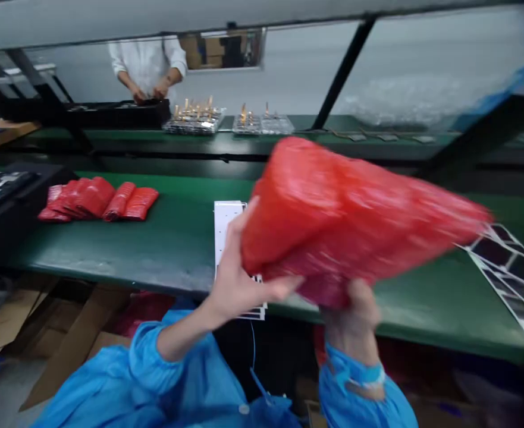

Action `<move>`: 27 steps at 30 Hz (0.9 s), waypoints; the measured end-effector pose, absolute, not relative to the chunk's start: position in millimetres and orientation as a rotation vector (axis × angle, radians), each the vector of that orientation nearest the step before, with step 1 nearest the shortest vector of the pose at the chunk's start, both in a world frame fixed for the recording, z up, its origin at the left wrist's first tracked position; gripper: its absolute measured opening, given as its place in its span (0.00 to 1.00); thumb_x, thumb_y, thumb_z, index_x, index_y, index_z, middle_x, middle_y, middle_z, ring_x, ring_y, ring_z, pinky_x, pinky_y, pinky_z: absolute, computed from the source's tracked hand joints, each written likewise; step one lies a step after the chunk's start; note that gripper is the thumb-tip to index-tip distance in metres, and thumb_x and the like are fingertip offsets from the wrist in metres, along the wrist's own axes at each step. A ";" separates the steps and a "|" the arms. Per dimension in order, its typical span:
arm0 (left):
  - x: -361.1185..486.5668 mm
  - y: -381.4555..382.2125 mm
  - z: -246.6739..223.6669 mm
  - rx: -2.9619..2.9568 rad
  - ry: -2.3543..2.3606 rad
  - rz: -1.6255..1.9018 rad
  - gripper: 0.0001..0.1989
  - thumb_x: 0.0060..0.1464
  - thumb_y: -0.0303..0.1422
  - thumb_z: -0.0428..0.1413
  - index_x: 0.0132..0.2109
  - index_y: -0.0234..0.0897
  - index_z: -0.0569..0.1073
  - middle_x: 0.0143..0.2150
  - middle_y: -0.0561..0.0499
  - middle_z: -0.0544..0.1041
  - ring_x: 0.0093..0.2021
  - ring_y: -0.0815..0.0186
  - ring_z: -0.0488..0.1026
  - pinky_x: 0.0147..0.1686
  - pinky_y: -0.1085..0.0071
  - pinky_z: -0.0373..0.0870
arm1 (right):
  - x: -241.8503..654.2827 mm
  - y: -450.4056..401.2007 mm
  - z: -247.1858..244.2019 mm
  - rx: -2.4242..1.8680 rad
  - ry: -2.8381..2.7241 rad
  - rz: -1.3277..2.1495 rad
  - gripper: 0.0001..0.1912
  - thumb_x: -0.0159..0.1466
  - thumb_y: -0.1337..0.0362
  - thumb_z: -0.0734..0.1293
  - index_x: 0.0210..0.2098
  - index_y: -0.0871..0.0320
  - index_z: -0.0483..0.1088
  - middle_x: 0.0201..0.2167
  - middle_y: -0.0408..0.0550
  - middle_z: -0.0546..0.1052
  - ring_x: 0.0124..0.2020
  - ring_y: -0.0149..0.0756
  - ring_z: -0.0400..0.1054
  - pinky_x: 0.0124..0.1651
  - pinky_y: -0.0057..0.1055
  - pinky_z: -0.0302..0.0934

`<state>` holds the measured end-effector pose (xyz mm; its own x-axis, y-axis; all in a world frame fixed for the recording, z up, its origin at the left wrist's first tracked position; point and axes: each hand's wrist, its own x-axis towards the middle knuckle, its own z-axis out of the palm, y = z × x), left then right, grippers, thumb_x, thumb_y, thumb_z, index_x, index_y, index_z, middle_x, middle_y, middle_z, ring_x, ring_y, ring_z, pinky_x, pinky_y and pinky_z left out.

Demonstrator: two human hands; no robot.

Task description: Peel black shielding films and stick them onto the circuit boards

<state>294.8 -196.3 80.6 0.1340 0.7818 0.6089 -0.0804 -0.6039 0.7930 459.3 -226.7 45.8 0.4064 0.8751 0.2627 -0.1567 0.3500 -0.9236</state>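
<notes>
A red plastic bag, folded over and blurred by motion, is up in the air above the green workbench. My left hand presses against its left underside, with the thumb up along its edge. My right hand grips the bag from below. Behind my left hand lies a white perforated sheet stack, partly hidden by that hand and the bag. Several folded red bags lie together on the bench to the left. Sheets with dark rectangular panels lie at the bench's right end.
A black case stands at the bench's left end. Across a second green bench, a person in a white coat works at a black tray. Metal trays of gold-coloured parts stand nearby. Cardboard sheets lie below the bench.
</notes>
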 end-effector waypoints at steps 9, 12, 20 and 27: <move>128.6 -68.9 69.4 1.448 1.138 1.615 0.45 0.52 0.51 0.65 0.70 0.44 0.56 0.72 0.44 0.65 0.70 0.54 0.66 0.71 0.58 0.61 | 282.7 -53.5 80.7 -0.645 -1.009 1.256 0.39 0.50 0.50 0.79 0.59 0.48 0.67 0.60 0.45 0.76 0.61 0.44 0.72 0.68 0.45 0.63; 106.7 -31.5 51.4 1.455 1.209 1.417 0.40 0.58 0.49 0.59 0.71 0.40 0.56 0.71 0.42 0.67 0.70 0.55 0.67 0.70 0.58 0.64 | 256.7 -27.2 56.3 -0.772 -0.841 1.338 0.41 0.50 0.51 0.78 0.60 0.47 0.65 0.61 0.45 0.76 0.61 0.44 0.72 0.65 0.45 0.66; 73.7 11.9 36.8 1.491 1.315 1.091 0.45 0.54 0.58 0.59 0.71 0.39 0.62 0.68 0.43 0.72 0.70 0.50 0.67 0.70 0.59 0.62 | 246.0 0.0 31.5 -0.967 -0.730 1.388 0.39 0.52 0.48 0.77 0.60 0.47 0.64 0.58 0.45 0.78 0.54 0.48 0.76 0.51 0.48 0.74; 37.8 21.4 34.1 1.467 1.418 0.931 0.47 0.54 0.61 0.54 0.73 0.39 0.59 0.75 0.44 0.61 0.75 0.53 0.58 0.72 0.61 0.57 | 219.6 12.7 38.3 -0.953 -0.712 1.390 0.37 0.50 0.53 0.78 0.57 0.47 0.65 0.55 0.44 0.79 0.54 0.47 0.75 0.51 0.46 0.74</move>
